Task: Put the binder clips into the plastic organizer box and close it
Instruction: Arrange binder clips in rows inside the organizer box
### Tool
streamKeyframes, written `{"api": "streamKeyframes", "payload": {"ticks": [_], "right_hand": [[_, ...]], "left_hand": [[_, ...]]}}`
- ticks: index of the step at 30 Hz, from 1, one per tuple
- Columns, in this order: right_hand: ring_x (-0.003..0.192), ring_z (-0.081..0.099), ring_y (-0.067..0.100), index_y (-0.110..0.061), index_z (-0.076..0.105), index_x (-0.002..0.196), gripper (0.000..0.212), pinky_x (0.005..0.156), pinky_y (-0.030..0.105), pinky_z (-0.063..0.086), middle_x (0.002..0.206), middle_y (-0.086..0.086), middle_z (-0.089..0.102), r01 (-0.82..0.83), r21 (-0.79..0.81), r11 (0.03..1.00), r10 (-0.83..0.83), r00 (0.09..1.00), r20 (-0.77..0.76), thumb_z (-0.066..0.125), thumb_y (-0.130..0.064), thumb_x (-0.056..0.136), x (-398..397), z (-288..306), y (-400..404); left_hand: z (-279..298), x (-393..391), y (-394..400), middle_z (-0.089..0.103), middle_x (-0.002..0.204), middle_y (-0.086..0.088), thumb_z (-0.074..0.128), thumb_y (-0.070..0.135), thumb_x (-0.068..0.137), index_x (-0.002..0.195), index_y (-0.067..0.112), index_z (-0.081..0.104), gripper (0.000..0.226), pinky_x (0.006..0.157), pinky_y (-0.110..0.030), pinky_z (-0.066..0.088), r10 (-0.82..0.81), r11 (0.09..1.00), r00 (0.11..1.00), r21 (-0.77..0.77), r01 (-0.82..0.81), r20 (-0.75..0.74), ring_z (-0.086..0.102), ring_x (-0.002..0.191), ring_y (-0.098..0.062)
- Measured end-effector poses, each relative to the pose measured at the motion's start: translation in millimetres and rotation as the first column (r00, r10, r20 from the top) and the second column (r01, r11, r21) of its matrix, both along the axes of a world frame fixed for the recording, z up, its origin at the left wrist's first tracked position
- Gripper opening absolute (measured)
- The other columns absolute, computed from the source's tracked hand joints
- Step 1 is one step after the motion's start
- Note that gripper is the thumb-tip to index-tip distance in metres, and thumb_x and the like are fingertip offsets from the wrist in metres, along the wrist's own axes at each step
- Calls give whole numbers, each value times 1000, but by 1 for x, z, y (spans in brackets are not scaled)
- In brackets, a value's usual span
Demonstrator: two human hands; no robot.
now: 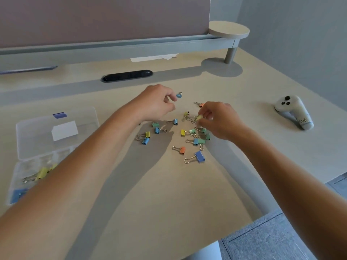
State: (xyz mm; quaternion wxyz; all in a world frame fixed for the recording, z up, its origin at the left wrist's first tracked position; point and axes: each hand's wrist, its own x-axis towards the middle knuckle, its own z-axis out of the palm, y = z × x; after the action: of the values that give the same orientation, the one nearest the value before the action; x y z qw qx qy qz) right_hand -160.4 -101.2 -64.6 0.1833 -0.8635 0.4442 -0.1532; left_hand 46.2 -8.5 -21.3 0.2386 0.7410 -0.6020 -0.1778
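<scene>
Several coloured binder clips (pixel 195 141) lie scattered mid-table. My right hand (pixel 217 121) pinches a pale yellow clip (pixel 199 117) at the pile's far side. My left hand (pixel 155 102) hovers with curled fingers just left of a small blue clip (pixel 179 95); whether it touches the clip is unclear. The clear plastic organizer box (pixel 24 139) stands open at the left, lid back. Inside it lie yellow clips (pixel 42 173) and a blue clip (pixel 17 195), partly hidden by my left forearm.
A white handheld controller (pixel 293 113) lies at the right. A black cable slot (pixel 127 75) sits at the back, with white papers (pixel 154 58) under a shelf and a round stand (pixel 229 31). The table edge (pixel 244 228) runs diagonally at lower right.
</scene>
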Motion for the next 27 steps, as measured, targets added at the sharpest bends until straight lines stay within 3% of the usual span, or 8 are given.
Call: {"api": "streamKeyframes", "payload": {"ticks": [4, 9, 11, 16, 19, 23, 27], "right_hand": [[89, 70, 19, -19, 73, 105, 19, 83, 40, 60, 91, -5, 72, 86, 88, 992, -104, 968, 228, 77, -26, 88, -2, 2, 2], [91, 72, 12, -18, 75, 106, 19, 61, 19, 56, 95, -3, 76, 112, 226, 968, -195, 902, 384, 79, -24, 88, 0, 12, 9], [91, 72, 11, -18, 76, 108, 20, 60, 13, 51, 96, -3, 76, 103, 232, 967, -190, 898, 396, 79, -23, 88, 1, 15, 11], [83, 69, 10, -16, 78, 110, 24, 74, 23, 55, 93, -2, 76, 57, 68, 996, -70, 976, 208, 80, -22, 87, 4, 26, 21], [82, 70, 13, -18, 80, 107, 24, 84, 32, 59, 88, -3, 75, 95, -25, 995, -80, 935, 345, 82, -23, 84, 5, 32, 24], [86, 71, 11, -20, 79, 108, 26, 82, 27, 56, 91, -5, 76, 71, 33, 997, -78, 931, 356, 83, -29, 84, 7, 29, 31], [85, 71, 11, -22, 79, 107, 25, 76, 26, 55, 92, -5, 76, 84, 145, 986, -133, 917, 376, 84, -28, 83, 5, 18, 37]], "left_hand": [[11, 16, 7, 68, 97, 1, 61, 32, 96, 114, 24, 69, 21, 73, -29, 47, 38, 998, 999, -52, -39, -11, 65, 93, -17], [27, 33, 15, 71, 94, 3, 59, 36, 95, 104, 25, 71, 18, 74, -33, 51, 73, 989, 997, -127, -75, -20, 67, 90, -17], [32, 40, 19, 71, 94, 3, 59, 36, 95, 103, 25, 71, 19, 79, -33, 52, 84, 985, 996, -153, -84, -5, 67, 91, -16], [35, 52, 27, 71, 92, 1, 58, 37, 95, 101, 23, 71, 20, 83, -37, 54, 81, 985, 997, -151, -80, 5, 67, 89, -17], [31, 53, 32, 70, 91, 3, 58, 36, 95, 102, 24, 71, 19, 80, -36, 54, 73, 989, 997, -128, -70, 25, 67, 88, -16], [19, 50, 40, 67, 92, 6, 60, 31, 96, 111, 23, 68, 19, 72, -30, 48, 29, 997, 997, -71, -24, 68, 63, 89, -14], [6, 48, 48, 66, 97, 1, 58, 23, 96, 117, 20, 68, 23, 60, -21, 38, -29, 999, 994, -24, 32, 105, 55, 77, -10]]}}
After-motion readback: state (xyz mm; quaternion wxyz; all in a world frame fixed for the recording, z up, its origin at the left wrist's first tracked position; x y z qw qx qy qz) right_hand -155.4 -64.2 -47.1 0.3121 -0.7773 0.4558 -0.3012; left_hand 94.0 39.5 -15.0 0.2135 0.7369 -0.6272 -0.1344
